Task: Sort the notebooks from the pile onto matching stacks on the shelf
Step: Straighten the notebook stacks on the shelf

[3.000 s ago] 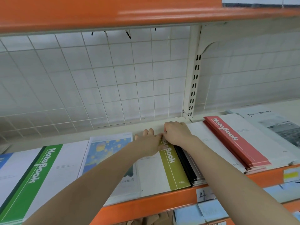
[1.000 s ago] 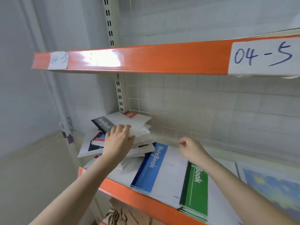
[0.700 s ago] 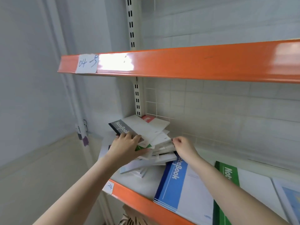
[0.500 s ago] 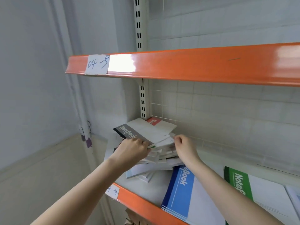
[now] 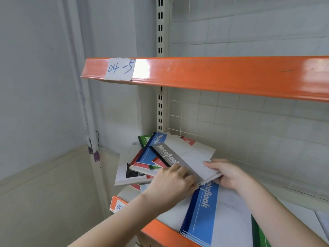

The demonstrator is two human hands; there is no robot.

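Observation:
A messy pile of notebooks [image 5: 142, 163] lies at the left end of the shelf [image 5: 160, 232]. On top is a grey-spined notebook [image 5: 188, 157], tilted up off the pile. My left hand [image 5: 170, 186] grips its near edge by the spine. My right hand [image 5: 229, 173] holds its right corner, thumb on top. Under it in the pile show blue [image 5: 151, 150], green and red-spined notebooks. A sorted stack of blue notebooks [image 5: 204, 216] lies just right of the pile, under my hands, and the edge of a green stack [image 5: 258, 236] shows beyond it.
The upper shelf's orange beam [image 5: 213, 75], labelled 04-5, hangs above the pile. A slotted upright post [image 5: 161, 111] and a wire grid back [image 5: 231, 125] close off the rear. A white wall [image 5: 44, 104] runs along the left.
I turned left from the olive stack to the pile. Both hands reached into it, and the grey notebook now rests in both hands, pulled nearer; blue and green notebooks beneath are uncovered.

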